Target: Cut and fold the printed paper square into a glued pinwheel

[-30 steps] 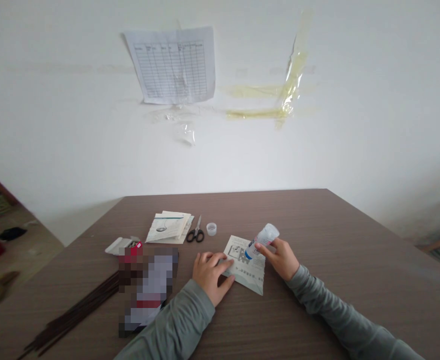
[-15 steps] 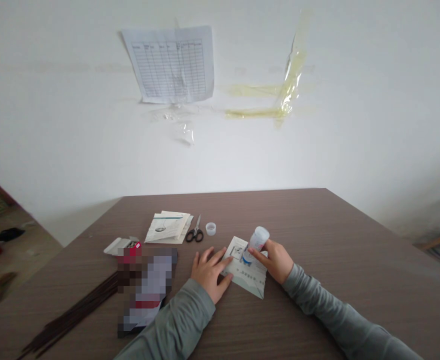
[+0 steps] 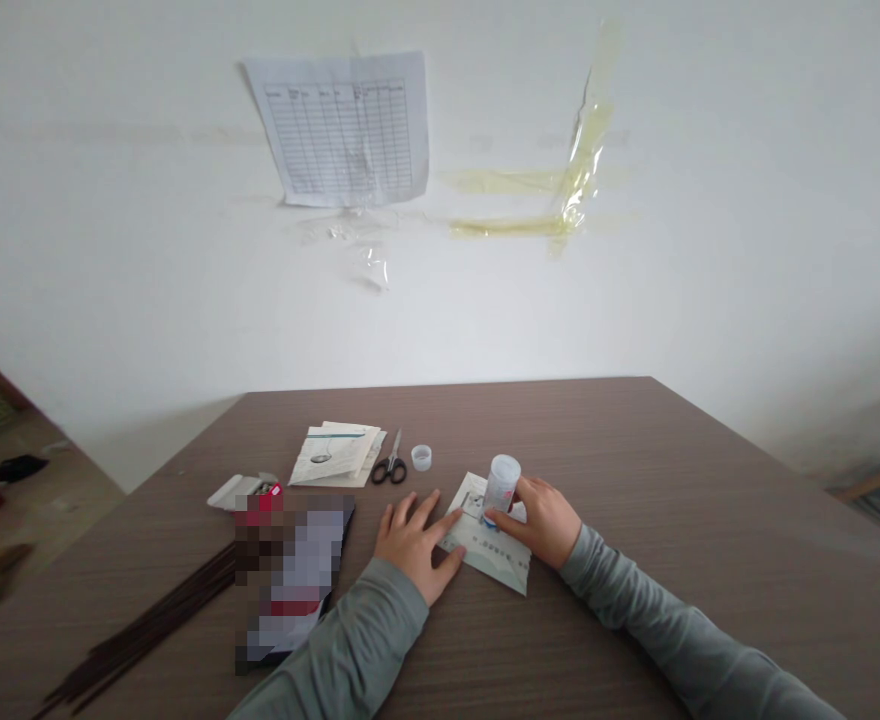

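Note:
A small printed paper [image 3: 494, 549] lies on the brown table [image 3: 635, 450] in front of me. My left hand [image 3: 412, 541] rests flat on the paper's left edge with its fingers spread. My right hand [image 3: 538, 518] grips a translucent glue bottle [image 3: 499, 486], turned tip down so the blue nozzle touches the paper. The bottle's white cap [image 3: 421, 458] lies apart on the table, beyond my left hand.
Black-handled scissors [image 3: 390, 466] and a stack of printed papers [image 3: 336, 455] lie at the back left. A small open box [image 3: 245, 490], a blurred-out patch [image 3: 294, 575] and a bundle of thin dark sticks [image 3: 144, 630] sit to the left. A taped chart [image 3: 346, 128] hangs on the wall.
My right hand has tipped the glue bottle from a slant to nearly upright, nozzle down, and shifted it left onto the paper. My left hand has spread its fingers flatter on the paper.

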A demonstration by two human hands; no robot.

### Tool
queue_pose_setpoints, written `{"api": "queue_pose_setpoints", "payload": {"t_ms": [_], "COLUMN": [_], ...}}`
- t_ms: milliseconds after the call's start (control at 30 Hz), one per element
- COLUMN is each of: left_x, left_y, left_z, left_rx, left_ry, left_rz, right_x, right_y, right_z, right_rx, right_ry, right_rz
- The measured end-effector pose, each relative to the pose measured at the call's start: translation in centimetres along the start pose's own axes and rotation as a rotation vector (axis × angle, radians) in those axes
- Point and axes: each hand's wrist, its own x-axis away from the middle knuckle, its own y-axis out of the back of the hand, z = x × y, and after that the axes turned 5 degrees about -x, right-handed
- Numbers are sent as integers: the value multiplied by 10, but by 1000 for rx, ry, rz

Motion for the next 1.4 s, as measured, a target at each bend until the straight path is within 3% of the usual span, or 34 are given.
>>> {"api": "queue_pose_setpoints", "payload": {"t_ms": [333, 800, 1400], "left_x": [0, 1, 2], "left_y": [4, 3, 9], "left_z": [-1, 0, -1], "left_rx": [-13, -17, 11], "left_ry": [16, 21, 23], "left_rz": [8, -2, 16], "right_x": [1, 2, 3], "right_y": [-6, -7, -6], "right_z": [-6, -5, -1], "right_rx": [-5, -64, 38], "right_ry": [82, 3, 36], "right_rz": [12, 39, 48]}}
